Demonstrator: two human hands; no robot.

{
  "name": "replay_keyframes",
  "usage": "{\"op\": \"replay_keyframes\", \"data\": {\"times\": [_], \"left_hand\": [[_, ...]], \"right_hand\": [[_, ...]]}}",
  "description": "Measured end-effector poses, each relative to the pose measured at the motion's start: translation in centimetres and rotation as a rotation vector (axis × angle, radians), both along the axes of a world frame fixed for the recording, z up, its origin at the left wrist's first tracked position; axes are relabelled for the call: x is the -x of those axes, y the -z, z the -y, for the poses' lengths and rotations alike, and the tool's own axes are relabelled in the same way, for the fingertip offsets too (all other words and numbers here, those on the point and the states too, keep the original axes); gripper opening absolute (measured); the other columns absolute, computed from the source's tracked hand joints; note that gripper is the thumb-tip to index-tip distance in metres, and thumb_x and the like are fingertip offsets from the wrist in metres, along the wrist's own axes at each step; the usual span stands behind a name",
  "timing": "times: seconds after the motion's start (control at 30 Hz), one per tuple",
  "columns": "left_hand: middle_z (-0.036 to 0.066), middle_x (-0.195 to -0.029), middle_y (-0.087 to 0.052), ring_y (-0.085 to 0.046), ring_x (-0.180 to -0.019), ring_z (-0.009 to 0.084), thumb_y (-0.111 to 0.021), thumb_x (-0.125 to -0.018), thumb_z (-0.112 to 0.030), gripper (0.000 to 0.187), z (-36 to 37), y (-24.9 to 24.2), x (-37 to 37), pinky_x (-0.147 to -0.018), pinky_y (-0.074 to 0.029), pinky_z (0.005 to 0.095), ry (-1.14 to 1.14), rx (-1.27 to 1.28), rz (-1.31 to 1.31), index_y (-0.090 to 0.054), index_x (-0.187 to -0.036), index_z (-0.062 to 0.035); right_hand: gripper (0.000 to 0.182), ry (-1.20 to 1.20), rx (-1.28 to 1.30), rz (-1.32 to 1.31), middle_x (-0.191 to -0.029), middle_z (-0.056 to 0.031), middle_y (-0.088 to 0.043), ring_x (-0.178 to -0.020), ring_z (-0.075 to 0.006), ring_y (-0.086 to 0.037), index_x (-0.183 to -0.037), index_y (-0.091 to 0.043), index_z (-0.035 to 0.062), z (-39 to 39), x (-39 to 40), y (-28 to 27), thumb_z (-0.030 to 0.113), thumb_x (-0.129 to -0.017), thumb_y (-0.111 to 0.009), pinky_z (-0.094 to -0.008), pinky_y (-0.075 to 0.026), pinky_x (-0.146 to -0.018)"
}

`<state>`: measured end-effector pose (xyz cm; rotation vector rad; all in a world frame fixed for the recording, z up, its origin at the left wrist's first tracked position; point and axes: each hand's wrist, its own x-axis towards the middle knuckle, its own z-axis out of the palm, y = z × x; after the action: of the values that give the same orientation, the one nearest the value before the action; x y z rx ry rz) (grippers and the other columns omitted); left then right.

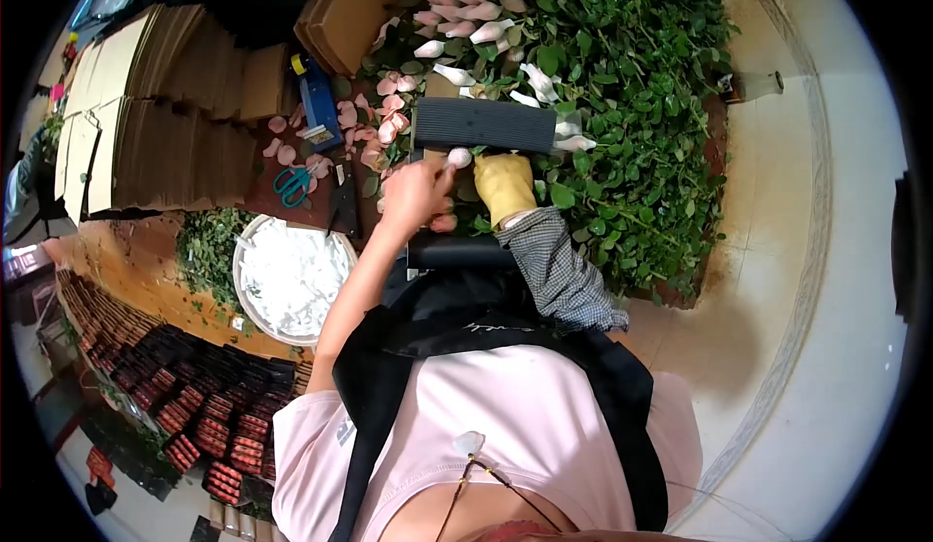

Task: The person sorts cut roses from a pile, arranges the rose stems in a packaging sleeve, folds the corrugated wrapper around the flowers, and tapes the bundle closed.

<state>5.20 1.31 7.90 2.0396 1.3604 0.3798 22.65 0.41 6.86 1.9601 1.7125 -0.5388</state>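
My bare left hand (416, 194) is closed, its fingertips at a pale pink rose (459, 158). Close by on the right, my right hand (505, 188) wears a yellow glove and is curled shut; whatever lies inside it is hidden. A ribbed dark grey block (486, 124) sits just beyond both hands. Below my left fingers is a peach-pink rose head (443, 222). Loose pink petals (389, 119) are scattered left of the block. Several white-wrapped roses (466, 7) lie in rows at the far side.
Leafy rose stems (622, 134) are heaped on the right. To the left lie teal scissors (292, 184), a blue tape dispenser (317, 100) and stacked cardboard (155, 114). A round basket of white sleeves (292, 275) stands beside my left arm. Dark crates (214, 416) are lower left.
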Motion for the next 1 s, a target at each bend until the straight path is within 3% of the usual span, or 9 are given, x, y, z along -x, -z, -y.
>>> {"op": "replay_keyframes", "data": {"times": [0.13,0.2,0.23,0.37,0.5,0.57,0.67,0.83,1.0], "left_hand": [[0.02,-0.075,-0.066,-0.065,-0.07,0.0407,-0.058,-0.091,-0.028,0.026,1.2,-2.0,2.2,-0.065,-0.051,0.0457,-0.118,0.092,0.316,-0.07,-0.086,-0.0051],[0.018,-0.062,-0.058,-0.058,-0.053,0.0243,-0.06,-0.091,-0.021,0.025,1.6,-4.8,6.7,-0.056,-0.046,0.0368,-0.271,0.252,0.361,-0.065,-0.083,0.0015],[0.015,-0.058,-0.054,-0.052,-0.051,0.016,-0.061,-0.092,-0.02,0.026,2.3,-5.0,9.9,-0.053,-0.043,0.0343,-0.266,0.282,0.297,-0.063,-0.08,0.0034],[0.016,-0.058,-0.057,-0.061,-0.057,0.0212,-0.07,-0.085,-0.033,0.035,7.0,1.1,21.0,-0.062,-0.05,0.0405,-0.339,0.361,-0.223,-0.066,-0.076,0.0007],[0.022,-0.118,-0.065,-0.064,-0.108,0.0301,-0.07,-0.086,-0.051,0.065,13.2,16.0,38.5,-0.088,-0.05,0.0398,-0.88,0.232,-0.085,-0.058,-0.125,-0.0008],[0.02,-0.139,-0.051,-0.053,-0.125,0.0333,-0.067,-0.09,-0.051,0.079,13.2,13.3,40.8,-0.1,-0.044,0.0394,-1.284,0.196,0.239,-0.039,-0.143,0.0012],[0.018,-0.138,-0.052,-0.054,-0.125,0.028,-0.06,-0.099,-0.039,0.064,11.0,6.2,37.3,-0.101,-0.045,0.0358,-1.344,0.059,0.357,-0.038,-0.146,-0.0016],[0.013,-0.118,-0.065,-0.063,-0.106,0.0187,-0.055,-0.102,-0.021,0.036,7.4,5.6,28.4,-0.091,-0.049,0.0296,-1.097,0.047,0.509,-0.055,-0.13,0.001],[0.004,-0.09,-0.064,-0.058,-0.08,0.0112,-0.06,-0.098,-0.015,0.023,5.6,3.1,15.7,-0.072,-0.048,0.0272,-0.525,0.321,0.609,-0.06,-0.118,-0.0029]], "right_hand": [[0.027,0.131,-0.085,-0.059,-0.113,-0.0078,-0.072,-0.107,-0.027,-0.068,-0.106,-0.076,0.0171,0.4,-0.2,-0.8,0.026,-0.092,-0.054,-0.038,-0.053,-0.09],[0.033,0.156,-0.223,-0.133,-0.097,-0.0136,-0.073,-0.093,-0.0334,-0.069,-0.092,-0.076,0.0091,0.6,-0.4,-1.3,0.033,-0.093,-0.054,-0.042,-0.055,-0.084],[0.033,0.122,-0.23,-0.15,-0.095,-0.0142,-0.073,-0.09,-0.0338,-0.07,-0.091,-0.076,0.0093,0.7,-0.7,-0.6,0.033,-0.093,-0.054,-0.0442,-0.055,-0.081],[0.031,-0.06,-0.257,-0.175,-0.089,-0.0161,-0.072,-0.085,-0.0362,-0.068,-0.092,-0.074,0.0103,1.2,-1.8,0.8,0.031,-0.094,-0.052,-0.0493,-0.053,-0.077],[0.032,-0.168,-0.436,-0.181,-0.083,-0.0173,-0.07,-0.081,-0.0365,-0.067,-0.097,-0.072,0.0097,2.0,-2.5,2.3,0.036,-0.094,-0.053,-0.0495,-0.053,-0.074],[0.033,-0.176,-0.405,-0.13,-0.085,-0.0171,-0.07,-0.08,-0.0366,-0.067,-0.098,-0.071,0.0086,1.8,-2.3,2.2,0.036,-0.094,-0.053,-0.0493,-0.053,-0.074],[0.032,-0.166,-0.365,-0.099,-0.086,-0.0173,-0.07,-0.08,-0.0366,-0.067,-0.099,-0.07,0.0074,1.7,-2.1,1.9,0.035,-0.093,-0.055,-0.0488,-0.053,-0.074],[0.033,-0.197,-0.504,-0.114,-0.072,-0.0167,-0.069,-0.07,-0.036,-0.067,-0.08,-0.068,0.007,2.2,-2.0,1.9,0.035,-0.092,-0.056,-0.0473,-0.053,-0.069],[0.025,-0.121,-0.545,-0.589,-0.086,-0.0185,-0.071,-0.079,-0.0348,-0.069,-0.109,-0.071,0.0089,3.8,-4.4,0.4,0.026,-0.092,-0.064,-0.0445,-0.055,-0.074]]}}
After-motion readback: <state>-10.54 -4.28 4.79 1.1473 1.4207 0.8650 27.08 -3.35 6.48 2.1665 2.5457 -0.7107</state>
